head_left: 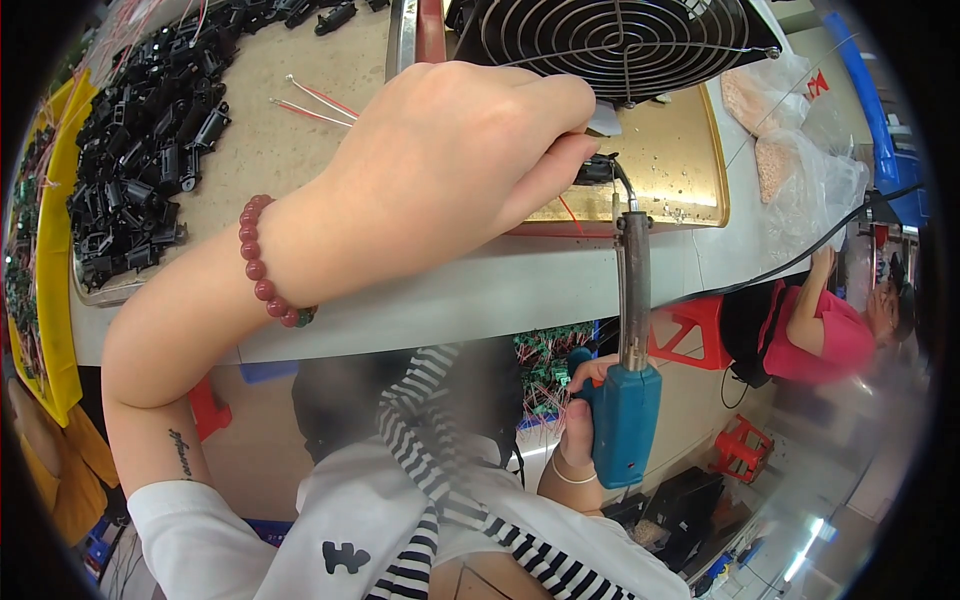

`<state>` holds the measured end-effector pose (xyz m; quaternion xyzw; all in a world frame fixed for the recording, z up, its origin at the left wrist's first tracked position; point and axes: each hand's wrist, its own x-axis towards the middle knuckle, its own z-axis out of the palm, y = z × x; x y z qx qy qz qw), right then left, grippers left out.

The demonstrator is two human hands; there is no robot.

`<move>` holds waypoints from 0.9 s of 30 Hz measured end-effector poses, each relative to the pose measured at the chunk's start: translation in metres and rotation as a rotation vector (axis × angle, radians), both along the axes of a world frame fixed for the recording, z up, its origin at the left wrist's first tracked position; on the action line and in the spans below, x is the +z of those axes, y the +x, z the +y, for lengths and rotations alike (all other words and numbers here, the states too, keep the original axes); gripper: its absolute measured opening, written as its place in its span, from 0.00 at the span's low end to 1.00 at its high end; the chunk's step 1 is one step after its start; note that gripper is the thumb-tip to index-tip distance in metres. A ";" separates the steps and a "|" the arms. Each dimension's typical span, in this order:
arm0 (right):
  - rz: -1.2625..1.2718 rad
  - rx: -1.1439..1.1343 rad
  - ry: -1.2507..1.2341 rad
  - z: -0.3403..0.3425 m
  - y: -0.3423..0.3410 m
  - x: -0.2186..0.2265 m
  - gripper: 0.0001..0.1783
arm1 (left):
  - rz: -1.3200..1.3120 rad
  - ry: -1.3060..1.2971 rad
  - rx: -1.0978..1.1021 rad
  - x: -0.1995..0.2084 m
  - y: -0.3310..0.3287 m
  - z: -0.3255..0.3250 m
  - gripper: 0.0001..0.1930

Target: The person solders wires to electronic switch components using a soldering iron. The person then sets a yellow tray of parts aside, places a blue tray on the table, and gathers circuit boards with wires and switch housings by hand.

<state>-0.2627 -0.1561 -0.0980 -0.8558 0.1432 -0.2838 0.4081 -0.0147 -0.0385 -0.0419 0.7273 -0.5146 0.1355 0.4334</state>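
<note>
My left hand [450,165], a bead bracelet at its wrist, is closed in a pinch over the front of the worktop. From between its thumb and fingers sticks out a small black plastic part [597,170], mostly hidden by the hand. My right hand [577,430] is wrapped round the teal handle of a soldering gun [627,410], held upright below the table edge. The gun's bent tip reaches up to the black part and appears to touch it. A thin red wire [570,213] hangs just under my left fingertips.
A tray [290,60] at left holds many black plastic parts [150,160] and loose red and white wires [318,108]. A black fan with a wire guard [620,45] stands ahead above a brass-coloured plate [680,160]. Plastic bags [800,180] lie right; a person in pink [820,325] sits beyond.
</note>
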 end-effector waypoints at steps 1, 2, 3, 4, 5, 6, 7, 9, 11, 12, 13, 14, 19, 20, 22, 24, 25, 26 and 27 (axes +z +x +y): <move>0.001 0.001 0.000 0.001 0.000 -0.001 0.13 | -0.002 0.001 0.004 0.000 0.000 0.000 0.05; -0.028 -0.002 0.130 0.002 -0.002 -0.002 0.14 | -0.002 0.000 0.002 0.000 0.000 0.000 0.05; -0.057 -0.005 0.261 0.003 -0.002 -0.003 0.15 | 0.000 0.001 0.000 0.000 0.000 0.000 0.05; -0.057 -0.007 0.261 0.003 -0.002 -0.003 0.15 | 0.001 0.001 -0.001 0.000 -0.001 -0.001 0.05; -0.052 -0.007 0.303 0.003 -0.002 -0.002 0.17 | 0.003 0.000 0.000 0.000 -0.001 0.000 0.05; -0.047 -0.007 0.345 0.004 -0.002 -0.002 0.18 | -0.001 -0.006 -0.001 0.000 0.000 0.000 0.05; -0.046 -0.006 0.344 0.004 -0.001 -0.002 0.18 | -0.005 -0.014 -0.002 0.000 0.000 0.000 0.05; -0.057 0.004 0.359 0.003 0.000 -0.004 0.20 | -0.006 -0.011 0.000 0.000 0.000 -0.001 0.05; -0.057 0.005 0.357 0.003 0.000 -0.003 0.21 | -0.008 -0.011 0.003 0.000 0.000 -0.001 0.05; -0.058 0.005 0.354 0.004 0.001 -0.002 0.22 | -0.005 -0.011 0.004 0.000 -0.001 -0.001 0.05; -0.057 0.007 0.354 0.006 0.003 0.000 0.22 | -0.002 -0.012 0.004 0.000 -0.001 0.000 0.05; -0.055 -0.019 0.375 0.009 0.005 0.004 0.23 | -0.001 -0.013 0.003 0.000 -0.001 -0.001 0.05; -0.029 -0.014 0.345 0.009 0.004 0.005 0.26 | 0.002 -0.016 0.002 -0.001 -0.001 0.000 0.06; -0.034 -0.020 0.372 0.011 0.004 0.007 0.26 | 0.003 -0.017 0.002 -0.001 -0.001 -0.001 0.06; -0.039 -0.027 0.398 0.011 0.005 0.008 0.27 | 0.001 -0.027 0.002 -0.001 -0.001 -0.001 0.06; -0.076 -0.018 0.336 0.008 0.004 0.004 0.26 | 0.000 -0.026 -0.001 -0.001 0.000 -0.001 0.06; -0.076 -0.018 0.336 0.008 0.003 0.003 0.26 | -0.001 -0.025 -0.005 -0.001 0.000 0.000 0.06; -0.051 -0.036 0.363 0.008 0.000 0.002 0.26 | -0.001 -0.026 -0.005 -0.001 0.000 0.000 0.06; -0.027 -0.054 0.390 0.008 -0.001 0.001 0.26 | -0.002 -0.023 -0.004 0.000 0.000 0.000 0.06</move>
